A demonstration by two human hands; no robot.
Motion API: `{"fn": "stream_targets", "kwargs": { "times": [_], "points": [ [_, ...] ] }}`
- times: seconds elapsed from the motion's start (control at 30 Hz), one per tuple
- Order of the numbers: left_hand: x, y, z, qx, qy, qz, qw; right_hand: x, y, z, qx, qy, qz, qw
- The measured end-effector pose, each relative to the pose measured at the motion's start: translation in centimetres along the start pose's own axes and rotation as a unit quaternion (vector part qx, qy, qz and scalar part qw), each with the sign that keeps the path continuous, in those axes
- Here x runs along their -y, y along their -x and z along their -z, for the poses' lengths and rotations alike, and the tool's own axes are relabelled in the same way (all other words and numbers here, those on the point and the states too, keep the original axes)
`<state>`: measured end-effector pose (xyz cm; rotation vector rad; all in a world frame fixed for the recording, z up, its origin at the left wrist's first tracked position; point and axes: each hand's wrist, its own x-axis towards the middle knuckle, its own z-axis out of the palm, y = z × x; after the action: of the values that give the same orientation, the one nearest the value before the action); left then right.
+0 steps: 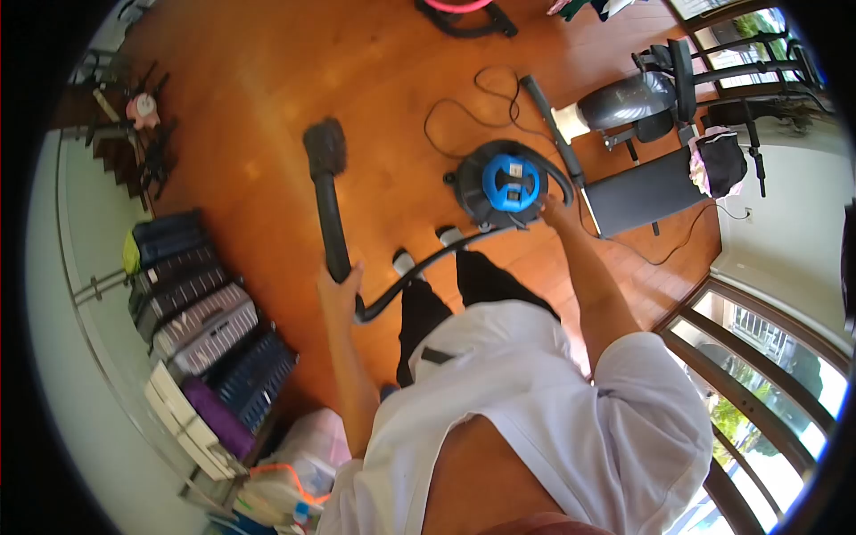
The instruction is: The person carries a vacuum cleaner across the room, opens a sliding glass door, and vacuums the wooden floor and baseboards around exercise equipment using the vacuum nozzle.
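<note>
My left hand (340, 287) is wrapped round the black hose handle (333, 223) of a vacuum cleaner. A dark brush head (325, 147) tops this handle, pointing away from me above the wooden floor. From the handle's lower end a bent black hose (419, 272) runs right to the canister. The canister (473, 183), black with a blue top (515, 182), stands on the floor just beyond my feet. My right hand (555, 212) reaches down to the canister's right edge, by a curved black tube. Its fingers are too small and partly hidden to read.
A black cable (446, 102) loops on the floor behind the canister. To the right are a padded bench (637, 192) with clothes (718, 162) and an exercise machine (629, 100). Suitcases (207, 325) line the left wall. Glass doors (758, 383) stand at lower right.
</note>
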<state>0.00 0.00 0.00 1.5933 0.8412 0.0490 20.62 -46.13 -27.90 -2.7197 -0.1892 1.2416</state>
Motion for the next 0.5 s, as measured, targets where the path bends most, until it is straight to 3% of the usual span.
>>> {"fn": "stream_targets", "kwargs": {
  "times": [0.07, 0.1, 0.17, 0.23, 0.3, 0.37, 0.47, 0.5],
  "points": [
    [2.3, -1.2, -1.0, 0.038, 0.002, -0.008, 0.999, -0.7, -1.9, 0.1, -0.101, 0.052, -0.021, 0.993],
    [-0.5, -0.9, 4.1, 0.030, -0.078, 0.038, 0.996, 7.3, -0.5, -5.2, -0.063, 0.004, -0.008, 0.998],
    [0.2, -4.2, 1.2, 0.041, -0.093, 0.054, 0.993, 8.8, -2.2, 0.8, -0.144, -0.016, -0.012, 0.989],
    [1.0, -5.5, 0.2, 0.035, -0.148, 0.025, 0.988, 6.8, -8.9, -2.5, -0.253, 0.033, 0.026, 0.966],
    [0.1, -6.9, -1.4, 0.041, -0.134, 0.044, 0.989, 8.3, -10.4, -1.0, -0.251, 0.070, 0.005, 0.966],
    [-2.3, -7.9, -3.0, 0.047, -0.147, 0.059, 0.986, 8.3, -12.1, -0.9, -0.181, 0.076, 0.000, 0.980],
    [-2.6, -10.5, -3.9, 0.061, -0.161, 0.042, 0.984, 9.1, -13.6, 0.9, -0.174, -0.005, -0.034, 0.984],
    [-2.6, -11.0, -4.4, 0.059, -0.149, 0.040, 0.986, 9.1, -14.2, 1.0, -0.104, -0.021, -0.042, 0.993]
  ]
}}
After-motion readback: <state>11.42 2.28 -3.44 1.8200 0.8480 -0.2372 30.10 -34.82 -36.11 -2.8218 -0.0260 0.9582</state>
